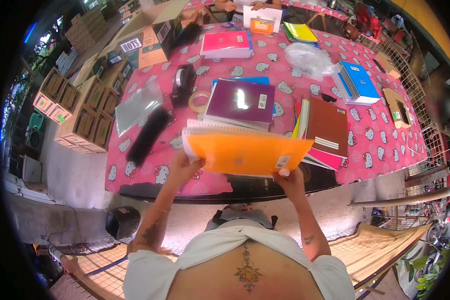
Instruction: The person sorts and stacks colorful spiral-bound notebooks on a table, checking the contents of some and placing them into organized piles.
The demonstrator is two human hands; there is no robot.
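Observation:
Both my hands hold an orange-covered spiral notebook (pixel 245 152) by its two ends, tilted above the near edge of the table. My left hand (pixel 186 169) grips its left end, fingers partly behind the cover. At the lower right corner, my right hand (pixel 291 182) pinches it beside a small pale sticker. White pages and a punched, coiled edge show along its top. Just beyond lies a stack topped by a purple notebook (pixel 245 102), with blue covers underneath. To the right rests a pile with a brown spiral notebook (pixel 325 122) on top.
A tape dispenser (pixel 183 82), tape roll (pixel 199 101), black bristly bundle (pixel 149 136) and clear plastic sleeves (pixel 139 106) lie left. Pink (pixel 226 42) and blue notebook stacks (pixel 357 82) stand farther off. Across the table (pixel 390 150), another person holds white sheets (pixel 272 17). Cartons (pixel 87 112) stand left.

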